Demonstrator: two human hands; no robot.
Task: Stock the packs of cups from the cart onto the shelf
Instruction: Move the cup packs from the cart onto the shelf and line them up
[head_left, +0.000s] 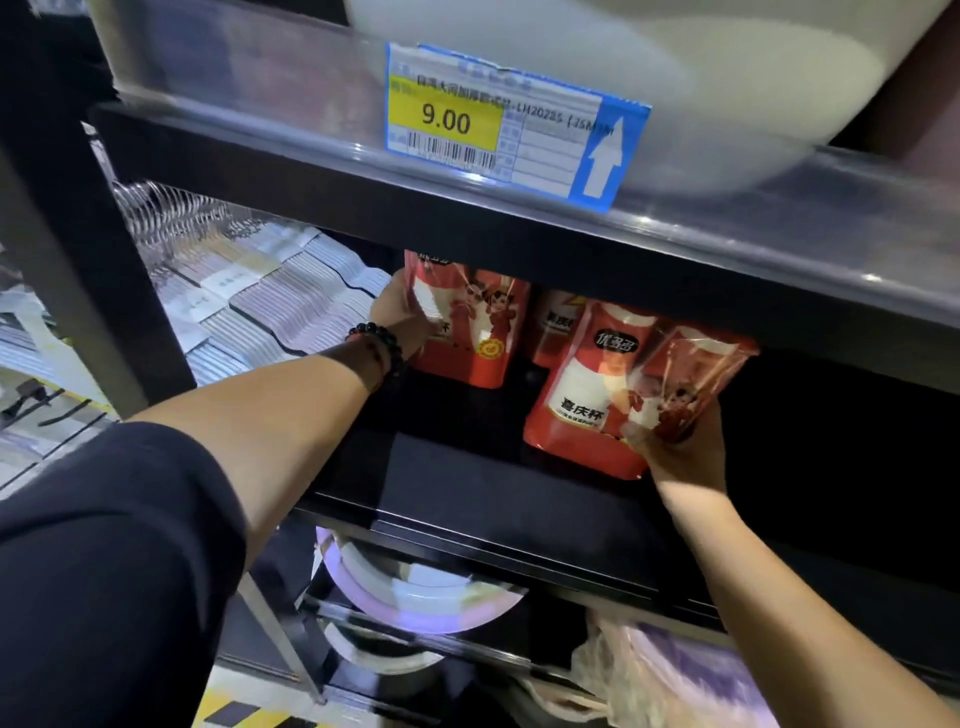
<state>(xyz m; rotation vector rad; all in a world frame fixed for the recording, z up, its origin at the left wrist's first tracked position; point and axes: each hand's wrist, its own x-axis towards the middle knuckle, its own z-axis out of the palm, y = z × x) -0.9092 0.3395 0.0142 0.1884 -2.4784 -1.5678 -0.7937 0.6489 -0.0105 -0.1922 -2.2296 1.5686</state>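
Observation:
Three red packs of cups stand on the dark middle shelf (467, 499). My left hand (402, 319), with a black bead bracelet at the wrist, grips the left side of the left pack (470, 327), which stands upright deep in the shelf. My right hand (680, 441) holds the lower right corner of the front pack (597, 395), which leans to the right with its clear top crumpled. A third pack (553, 322) stands behind, between the two, and is mostly hidden. The cart is out of view.
The shelf above (363, 156) carries a price tag (509, 122) reading 9.00 and a large white basin (649, 67). White packaged goods (270, 296) fill the neighbouring bay at left. Below are stacked plates (415, 592) and a plastic bag (649, 670).

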